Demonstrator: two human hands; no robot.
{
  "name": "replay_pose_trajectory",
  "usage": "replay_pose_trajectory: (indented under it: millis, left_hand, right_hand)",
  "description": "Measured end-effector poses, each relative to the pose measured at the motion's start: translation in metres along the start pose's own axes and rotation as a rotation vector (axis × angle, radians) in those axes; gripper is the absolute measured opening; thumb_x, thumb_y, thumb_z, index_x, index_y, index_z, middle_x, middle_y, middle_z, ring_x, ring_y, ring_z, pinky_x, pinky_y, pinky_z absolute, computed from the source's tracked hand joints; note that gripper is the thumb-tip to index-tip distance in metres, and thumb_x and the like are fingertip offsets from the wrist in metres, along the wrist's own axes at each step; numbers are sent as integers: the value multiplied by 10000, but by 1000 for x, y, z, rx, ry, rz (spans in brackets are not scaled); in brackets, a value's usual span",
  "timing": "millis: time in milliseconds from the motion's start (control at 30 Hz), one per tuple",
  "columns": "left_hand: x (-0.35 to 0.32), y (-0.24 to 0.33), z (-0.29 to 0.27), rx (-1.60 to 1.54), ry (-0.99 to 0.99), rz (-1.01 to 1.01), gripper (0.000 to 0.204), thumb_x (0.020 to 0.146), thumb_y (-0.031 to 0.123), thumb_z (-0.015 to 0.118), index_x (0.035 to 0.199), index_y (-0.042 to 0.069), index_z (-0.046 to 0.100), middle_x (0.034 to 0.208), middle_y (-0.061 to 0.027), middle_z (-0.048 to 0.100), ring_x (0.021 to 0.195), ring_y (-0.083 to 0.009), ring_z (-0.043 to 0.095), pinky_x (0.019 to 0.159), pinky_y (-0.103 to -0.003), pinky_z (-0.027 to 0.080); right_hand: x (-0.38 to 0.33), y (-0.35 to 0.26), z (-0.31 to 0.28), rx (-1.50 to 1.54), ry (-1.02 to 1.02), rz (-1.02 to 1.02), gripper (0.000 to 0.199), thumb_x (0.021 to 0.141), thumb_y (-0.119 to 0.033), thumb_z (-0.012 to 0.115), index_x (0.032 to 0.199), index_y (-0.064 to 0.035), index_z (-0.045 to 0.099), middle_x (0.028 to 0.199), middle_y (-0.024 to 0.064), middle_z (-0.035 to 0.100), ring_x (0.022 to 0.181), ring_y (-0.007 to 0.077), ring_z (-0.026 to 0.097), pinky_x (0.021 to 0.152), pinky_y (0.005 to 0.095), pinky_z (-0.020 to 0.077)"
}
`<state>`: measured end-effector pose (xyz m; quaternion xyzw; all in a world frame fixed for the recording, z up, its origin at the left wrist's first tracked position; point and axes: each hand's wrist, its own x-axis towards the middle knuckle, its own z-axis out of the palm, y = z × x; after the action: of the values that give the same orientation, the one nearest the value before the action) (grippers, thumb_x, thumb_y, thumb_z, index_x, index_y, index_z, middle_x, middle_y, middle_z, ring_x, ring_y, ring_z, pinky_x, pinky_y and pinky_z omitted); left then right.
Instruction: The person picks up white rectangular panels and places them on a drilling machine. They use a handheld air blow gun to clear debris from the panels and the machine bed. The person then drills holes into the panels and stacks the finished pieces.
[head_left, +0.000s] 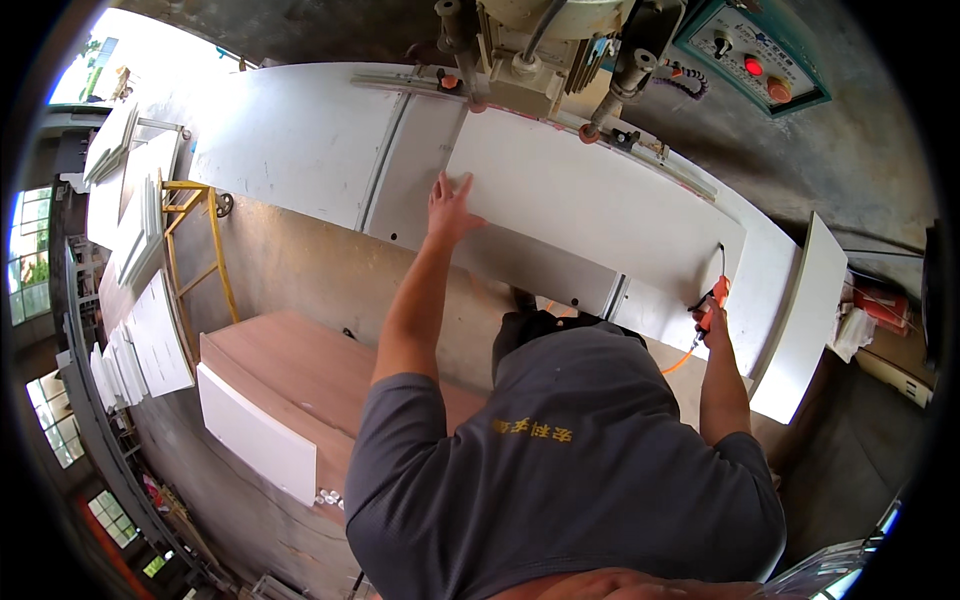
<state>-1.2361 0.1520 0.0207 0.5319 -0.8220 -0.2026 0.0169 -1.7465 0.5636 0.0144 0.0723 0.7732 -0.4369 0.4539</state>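
Note:
A long white panel [590,185] lies flat on the machine's table, against the rail at the far side. My left hand [455,208] rests at the panel's left end with its fingers spread, holding nothing. In my right hand [706,318] is an orange air blow gun [718,292], gripped by its handle. Its thin dark nozzle points away from me, the tip over the panel's right end. From the gun an orange hose [683,362] runs down toward my body.
The machine head [530,50] stands over the table's far edge. A control box [755,55] with a red light is at upper right. Another white panel [805,320] leans at the right end. Left are a yellow frame [205,225], stacked white panels [145,235] and a brown board stack [290,370].

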Motion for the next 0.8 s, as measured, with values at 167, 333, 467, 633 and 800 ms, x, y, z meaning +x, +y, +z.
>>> replay_pose_trajectory:
  millis: [167,333,467,633,800]
  left_hand:
    - [-6,30,7,180,-43,89,1051,605,461,826,1479,183,312,1569,-212,77,1437,-420,122,1123,-605,139]
    - [-40,158,100,121,-201,522,836,715,347,702,1456,182,352,1580,-180,78,1422,-497,27,999,-798,86]
    - [-23,188,109,133,-83,357,598,856,199,548,1431,179,385,1563,-229,116,1396,-552,68,979,-801,149]
    - [-21,190,77,150,-222,388,714,789,219,658,1440,182,366,1563,-216,133,1401,-532,102,979,-780,199]
    - [-11,173,115,189,-129,396,770,757,203,695,1441,125,351,1543,-219,189,1406,-481,173,1010,-701,269]
  right_hand:
    - [3,7,7,61,33,-10,391,845,-362,670,1079,-107,486,730,106,611,581,202,594,450,312,436]
    - [-10,48,26,-18,116,-129,328,859,-271,640,1046,-92,439,846,86,585,648,209,596,450,329,467]
    - [-43,31,91,-528,165,-285,295,848,-239,631,959,-4,493,753,86,583,599,186,600,370,330,501]
    - [-64,40,126,-654,-81,-453,356,875,-332,615,942,13,560,758,80,600,606,189,597,492,327,501]
    - [-49,51,133,-663,-173,-531,374,921,-360,579,977,9,596,778,71,620,660,177,594,598,330,462]
